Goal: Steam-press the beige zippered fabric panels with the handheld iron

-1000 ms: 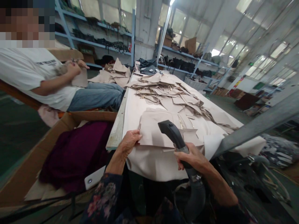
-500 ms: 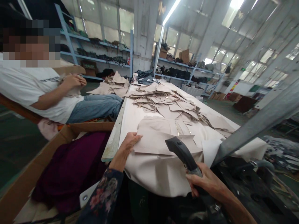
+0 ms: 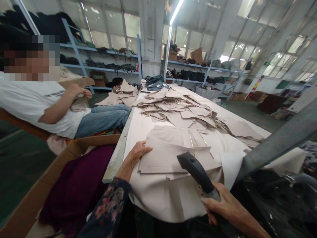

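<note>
My left hand (image 3: 138, 152) is closed at the left edge of a flat beige fabric piece (image 3: 168, 158) on the near end of the table. Thumb and fingers meet at that edge. A second beige layer with metal zippers (image 3: 191, 138) shows just behind it. In my right hand (image 3: 220, 200) is a curved black vacuum nozzle (image 3: 194, 167); my fingers wrap round its handle. The nozzle's flat tip hovers over or touches the right part of the fabric; I cannot tell which. Its lower end is hidden by my hand and the dark area below.
Beige pieces (image 3: 173, 105) are heaped farther up the white-covered table (image 3: 232, 115). A slanted metal post (image 3: 272, 142) crosses on the right. At left, a cardboard box (image 3: 32, 198) holds purple cloth (image 3: 79, 178); beyond it a seated person (image 3: 56, 102) handles beige fabric.
The view has shifted slightly. The near edge of the beige fabric sits lower in view, with more of an under layer showing. Both hands keep their holds.
</note>
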`<state>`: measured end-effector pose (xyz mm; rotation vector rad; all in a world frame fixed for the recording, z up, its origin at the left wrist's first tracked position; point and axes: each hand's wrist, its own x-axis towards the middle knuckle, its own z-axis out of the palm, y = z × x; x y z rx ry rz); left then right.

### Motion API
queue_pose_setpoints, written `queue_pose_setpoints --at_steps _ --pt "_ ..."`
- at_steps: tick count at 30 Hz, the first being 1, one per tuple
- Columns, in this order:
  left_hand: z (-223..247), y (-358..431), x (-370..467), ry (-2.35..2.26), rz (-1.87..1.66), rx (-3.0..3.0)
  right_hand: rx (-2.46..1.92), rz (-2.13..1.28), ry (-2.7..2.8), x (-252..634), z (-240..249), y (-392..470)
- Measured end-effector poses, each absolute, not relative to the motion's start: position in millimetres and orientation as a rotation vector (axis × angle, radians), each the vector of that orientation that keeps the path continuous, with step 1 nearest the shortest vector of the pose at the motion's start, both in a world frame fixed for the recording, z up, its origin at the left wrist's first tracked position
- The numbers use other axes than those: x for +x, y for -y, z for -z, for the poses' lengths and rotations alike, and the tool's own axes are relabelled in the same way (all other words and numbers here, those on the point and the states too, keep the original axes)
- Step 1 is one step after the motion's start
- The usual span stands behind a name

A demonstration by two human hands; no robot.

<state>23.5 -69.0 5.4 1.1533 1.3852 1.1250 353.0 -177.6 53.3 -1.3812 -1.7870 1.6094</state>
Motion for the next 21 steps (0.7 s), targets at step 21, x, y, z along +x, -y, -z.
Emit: queue_pose_setpoints --at_steps 21 --pt "21 126 58 -1.637 -1.443 2.772 -1.273 -1.728 1.699 337 -99 182"
